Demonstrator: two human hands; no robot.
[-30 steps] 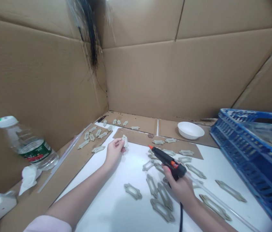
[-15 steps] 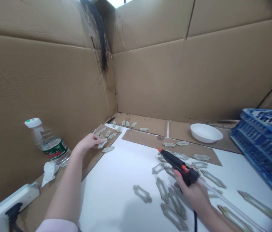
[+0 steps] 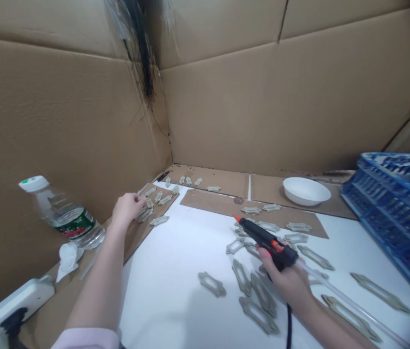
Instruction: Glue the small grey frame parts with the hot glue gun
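My right hand (image 3: 288, 276) is wrapped around a black hot glue gun (image 3: 265, 237). Its orange nozzle points up and to the left over the white board (image 3: 161, 286), and a clear glue stick (image 3: 353, 305) sticks out of its back. At the far left, my left hand (image 3: 129, 209) has its fingers pinched together at a cluster of small grey-green openwork frames (image 3: 145, 214) on a cardboard strip (image 3: 132, 237). Whatever is between those fingertips is hidden. Larger frames of the same kind, such as a loose one (image 3: 212, 284), lie beneath and around the glue gun.
On the left stand a water bottle (image 3: 75, 223), a crumpled tissue (image 3: 69, 259) and a white power strip (image 3: 15, 310). A white bowl (image 3: 305, 191) sits at the back right, beside a blue plastic basket (image 3: 390, 228). Black strands (image 3: 146, 72) hang in the corner between cardboard walls (image 3: 263, 111).
My left hand has drawn slightly back to the left, off the small frame its fingertips were touching. The glue gun stays in my right hand, and the whole view has shifted a little.
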